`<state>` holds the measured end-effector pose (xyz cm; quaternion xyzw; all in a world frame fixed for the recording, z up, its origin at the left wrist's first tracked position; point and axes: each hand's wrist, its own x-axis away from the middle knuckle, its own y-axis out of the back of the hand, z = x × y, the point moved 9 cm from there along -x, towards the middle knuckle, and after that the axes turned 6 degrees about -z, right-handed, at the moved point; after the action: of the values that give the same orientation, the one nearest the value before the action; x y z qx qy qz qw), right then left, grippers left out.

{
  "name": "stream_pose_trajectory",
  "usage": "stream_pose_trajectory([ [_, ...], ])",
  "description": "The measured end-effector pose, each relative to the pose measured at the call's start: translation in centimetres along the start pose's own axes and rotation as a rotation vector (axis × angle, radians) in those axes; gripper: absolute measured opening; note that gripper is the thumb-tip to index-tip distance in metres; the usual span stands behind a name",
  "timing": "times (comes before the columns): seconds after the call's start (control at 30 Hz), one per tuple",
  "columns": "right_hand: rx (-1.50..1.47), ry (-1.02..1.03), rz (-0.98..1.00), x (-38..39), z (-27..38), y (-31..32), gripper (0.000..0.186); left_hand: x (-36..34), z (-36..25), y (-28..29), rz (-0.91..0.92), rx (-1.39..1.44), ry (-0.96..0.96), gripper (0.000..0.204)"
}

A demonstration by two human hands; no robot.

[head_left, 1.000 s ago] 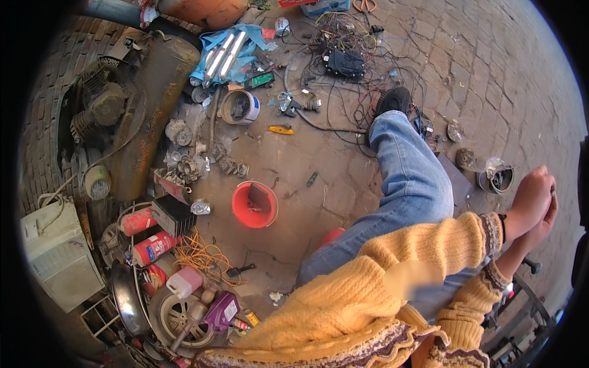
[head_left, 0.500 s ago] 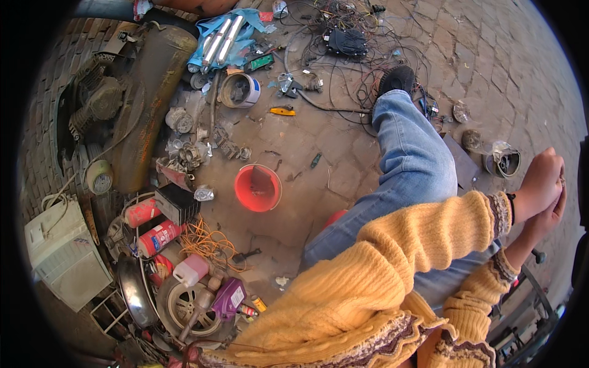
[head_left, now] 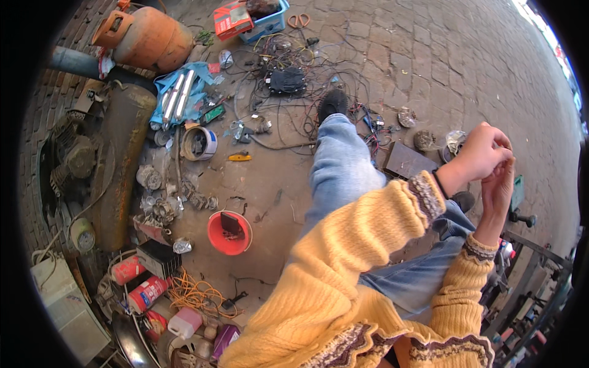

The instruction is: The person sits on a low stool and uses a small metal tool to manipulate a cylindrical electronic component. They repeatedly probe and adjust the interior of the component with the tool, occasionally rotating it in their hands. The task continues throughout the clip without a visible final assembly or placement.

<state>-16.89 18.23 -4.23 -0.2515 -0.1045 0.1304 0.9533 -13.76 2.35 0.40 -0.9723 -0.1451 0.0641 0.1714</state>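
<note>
Both my arms, in a yellow knit sweater, reach to the right side of the head view. My left hand (head_left: 477, 154) is raised there, its fingers bent into a pinch. My right hand (head_left: 499, 189) meets it fingertip to fingertip, palm turned toward it. Whatever sits between the fingertips, if anything, is too small to make out. Just left of my hands stand a tin can (head_left: 454, 141) with stuff in it and a round brownish lump (head_left: 424, 140). A dark flat plate (head_left: 410, 161) lies by my leg.
A red bucket (head_left: 215, 236) with a dark piece inside stands left of my legs. Tangled wires (head_left: 294, 113) surround my shoe. Fire extinguishers (head_left: 147, 293), an orange cord (head_left: 195, 293), a paint bucket (head_left: 208, 146) and a gas cylinder (head_left: 161, 40) line the left. Metal frames (head_left: 534, 294) stand right.
The view has swung right and upward, so the floor things appear shifted left. My hands have gone from pressed close together to a looser hold with fingertips meeting.
</note>
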Motion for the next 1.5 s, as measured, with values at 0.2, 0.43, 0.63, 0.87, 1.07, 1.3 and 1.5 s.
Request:
stream_pose_trajectory([
  [0.2, 0.390, -0.027, -0.134, 1.3, -0.2, -3.9, 0.034, 3.0, -10.4, 12.5, -0.102, 0.261, -0.155, 0.017],
  [0.43, 0.467, 0.003, -0.127, 1.7, 0.6, -4.3, 0.032, 16.3, -4.7, 42.1, -0.598, -0.127, -0.238, 0.020],
  [0.63, 0.631, -0.031, -0.089, 2.1, -1.1, -3.8, 0.029, 35.1, 26.2, 56.5, -0.722, -1.138, 0.805, 0.028],
  [0.87, 0.790, -0.135, -0.096, 1.4, -4.2, -1.6, 0.025, 41.3, 32.4, 56.8, -0.530, -1.253, 1.228, 0.029],
  [1.07, 0.804, -0.188, -0.096, 1.1, -6.1, -0.8, 0.023, 42.1, 33.3, 55.9, -0.484, -1.248, 1.272, 0.030],
  [1.3, 0.791, -0.168, -0.046, 0.9, -5.8, -3.6, 0.021, 36.5, 29.0, 54.7, -0.560, -1.283, 0.991, 0.031],
  [1.5, 0.728, -0.084, 0.110, 3.1, -3.9, -9.3, 0.018, 15.1, 1.1, 47.5, -0.657, -0.879, -0.027, 0.028],
])
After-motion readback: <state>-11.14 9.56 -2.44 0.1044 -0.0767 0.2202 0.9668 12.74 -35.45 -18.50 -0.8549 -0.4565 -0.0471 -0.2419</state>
